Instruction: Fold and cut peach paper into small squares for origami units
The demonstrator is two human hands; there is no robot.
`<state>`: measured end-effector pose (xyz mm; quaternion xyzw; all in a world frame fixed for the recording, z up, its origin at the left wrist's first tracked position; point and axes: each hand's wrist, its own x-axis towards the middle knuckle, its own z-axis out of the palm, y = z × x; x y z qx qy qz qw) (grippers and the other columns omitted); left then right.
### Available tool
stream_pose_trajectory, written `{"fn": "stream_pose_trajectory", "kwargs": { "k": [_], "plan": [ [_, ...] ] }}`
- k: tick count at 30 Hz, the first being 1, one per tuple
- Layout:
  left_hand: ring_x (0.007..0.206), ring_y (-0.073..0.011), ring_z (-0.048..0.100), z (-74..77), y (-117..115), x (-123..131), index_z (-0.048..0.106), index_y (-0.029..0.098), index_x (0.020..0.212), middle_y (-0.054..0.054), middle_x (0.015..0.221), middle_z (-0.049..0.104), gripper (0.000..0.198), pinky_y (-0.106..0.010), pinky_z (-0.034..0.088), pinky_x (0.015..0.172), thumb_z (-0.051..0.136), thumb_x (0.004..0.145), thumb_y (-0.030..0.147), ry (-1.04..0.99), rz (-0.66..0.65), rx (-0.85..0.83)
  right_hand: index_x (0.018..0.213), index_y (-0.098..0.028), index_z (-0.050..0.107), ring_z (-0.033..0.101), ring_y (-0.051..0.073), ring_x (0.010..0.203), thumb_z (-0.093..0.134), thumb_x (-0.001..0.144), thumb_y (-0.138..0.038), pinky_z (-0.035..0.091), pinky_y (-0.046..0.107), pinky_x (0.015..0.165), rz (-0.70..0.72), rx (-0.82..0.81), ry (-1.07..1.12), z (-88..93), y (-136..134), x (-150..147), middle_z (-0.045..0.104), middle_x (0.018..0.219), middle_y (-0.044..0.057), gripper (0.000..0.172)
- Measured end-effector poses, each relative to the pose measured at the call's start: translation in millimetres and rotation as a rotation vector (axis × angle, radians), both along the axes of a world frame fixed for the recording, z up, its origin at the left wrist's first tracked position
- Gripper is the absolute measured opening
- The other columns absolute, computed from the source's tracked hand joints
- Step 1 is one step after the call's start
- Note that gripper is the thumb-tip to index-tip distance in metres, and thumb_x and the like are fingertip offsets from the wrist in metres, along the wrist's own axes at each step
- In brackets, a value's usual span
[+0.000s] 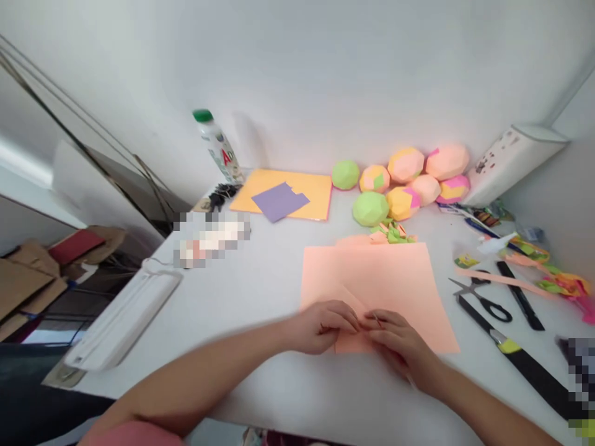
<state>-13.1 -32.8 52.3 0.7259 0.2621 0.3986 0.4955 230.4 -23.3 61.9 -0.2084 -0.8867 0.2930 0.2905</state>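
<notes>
A large peach paper sheet (pixel 400 279) lies flat on the white table in front of me. Over its lower part, my left hand (pixel 328 325) has its fingers curled and pinched together on a smaller piece of peach paper (pixel 351 300). My right hand (pixel 402 344) meets it from the right, fingers bent, gripping the same piece. Its pale edge seems to run below the right palm. Both sets of fingertips nearly touch, hiding most of what is between them.
Several faceted paper balls (pixel 370 208) sit against the wall. A purple sheet (pixel 279 201) rests on orange paper (pixel 316 195). Scissors (pixel 495 308), a cutter (pixel 518 294), a black-handled tool (pixel 534 368) and a glue bottle (pixel 495 246) lie right. A bottle (pixel 218 145) and white device (pixel 125 313) are left.
</notes>
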Motion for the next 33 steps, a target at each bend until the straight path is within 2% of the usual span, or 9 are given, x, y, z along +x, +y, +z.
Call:
{"fn": "stream_pose_trajectory", "kwargs": {
  "k": [4, 6, 9, 14, 19, 21, 24, 27, 33],
  "plan": [
    [0.082, -0.0170, 0.060, -10.7, 4, -7, 0.058, 0.022, 0.112, -0.005, 0.088, 0.065, 0.038, -0.033, 0.051, 0.079, 0.054, 0.075, 0.017, -0.018, 0.416, -0.072, 0.106, -0.022, 0.064, 0.063, 0.019, 0.101, 0.047, 0.088, -0.006, 0.054, 0.031, 0.085, -0.015, 0.004, -0.004, 4.6, 2, -6, 0.071, 0.099, 0.008, 0.030],
    [0.069, -0.0122, 0.056, -12.8, 12, -17, 0.041, 0.022, 0.132, -0.005, 0.095, 0.060, 0.054, -0.028, 0.050, 0.066, 0.050, 0.079, 0.018, -0.061, 0.653, -0.144, 0.101, -0.021, 0.065, 0.065, 0.019, 0.098, 0.045, 0.088, -0.006, 0.055, 0.029, 0.081, -0.044, -0.034, 0.006, 6.4, 1, -8, 0.070, 0.096, 0.009, 0.028],
    [0.061, -0.0081, 0.055, -6.5, 26, -40, 0.016, 0.021, 0.143, -0.007, 0.105, 0.055, 0.067, -0.024, 0.049, 0.059, 0.044, 0.082, 0.018, -0.151, 0.925, -0.256, 0.097, -0.021, 0.065, 0.065, 0.020, 0.097, 0.047, 0.087, -0.008, 0.056, 0.029, 0.080, -0.056, -0.019, 0.011, 7.6, 0, -9, 0.069, 0.096, 0.010, 0.024],
    [0.065, -0.0092, 0.060, 14.9, 38, -69, 0.011, 0.018, 0.145, -0.011, 0.115, 0.053, 0.074, -0.029, 0.053, 0.068, 0.047, 0.081, 0.021, -0.265, 1.095, -0.329, 0.101, -0.023, 0.064, 0.064, 0.021, 0.101, 0.053, 0.085, -0.010, 0.055, 0.031, 0.086, -0.047, 0.043, -0.029, 4.8, -2, -7, 0.070, 0.100, 0.010, 0.024],
    [0.099, -0.0170, 0.061, 14.6, 30, -61, 0.017, 0.026, 0.145, -0.010, 0.127, 0.050, 0.070, -0.037, 0.050, 0.088, 0.050, 0.084, 0.025, -0.251, 1.022, -0.216, 0.109, -0.024, 0.062, 0.062, 0.021, 0.106, 0.053, 0.085, -0.009, 0.053, 0.033, 0.089, -0.063, 0.025, -0.058, -1.4, -5, -6, 0.069, 0.104, 0.010, 0.030],
    [0.118, -0.0220, 0.053, 7.5, 25, -55, 0.025, 0.026, 0.144, -0.010, 0.134, 0.049, 0.062, -0.043, 0.042, 0.100, 0.049, 0.087, 0.026, -0.026, 0.874, 0.000, 0.107, -0.023, 0.063, 0.062, 0.020, 0.105, 0.052, 0.086, -0.010, 0.053, 0.034, 0.088, -0.072, 0.010, -0.046, -2.5, -6, -7, 0.069, 0.100, 0.009, 0.027],
    [0.137, -0.0289, 0.032, -6.6, 20, -49, 0.031, 0.021, 0.144, -0.013, 0.146, 0.039, 0.057, -0.050, 0.030, 0.110, 0.047, 0.089, 0.026, 0.461, 0.523, 0.410, 0.102, -0.023, 0.065, 0.062, 0.020, 0.105, 0.051, 0.088, -0.012, 0.052, 0.035, 0.089, -0.094, 0.009, -0.063, -3.1, -10, -9, 0.070, 0.096, 0.007, 0.023],
    [0.137, -0.0302, 0.032, -17.7, 20, -47, 0.036, 0.018, 0.142, -0.013, 0.148, 0.037, 0.055, -0.049, 0.029, 0.111, 0.048, 0.090, 0.029, 0.730, 0.280, 0.552, 0.102, -0.022, 0.065, 0.060, 0.021, 0.109, 0.052, 0.088, -0.012, 0.050, 0.038, 0.092, -0.114, 0.032, -0.094, -4.5, -13, -8, 0.071, 0.097, 0.007, 0.022],
    [0.137, -0.0300, 0.033, -22.1, 21, -47, 0.039, 0.016, 0.141, -0.013, 0.150, 0.033, 0.052, -0.048, 0.031, 0.111, 0.047, 0.092, 0.031, 0.873, 0.255, 0.591, 0.103, -0.022, 0.061, 0.061, 0.020, 0.106, 0.053, 0.088, -0.011, 0.049, 0.035, 0.091, -0.094, 0.192, -0.063, -3.1, -16, -10, 0.071, 0.097, 0.007, 0.020]
  ]
}}
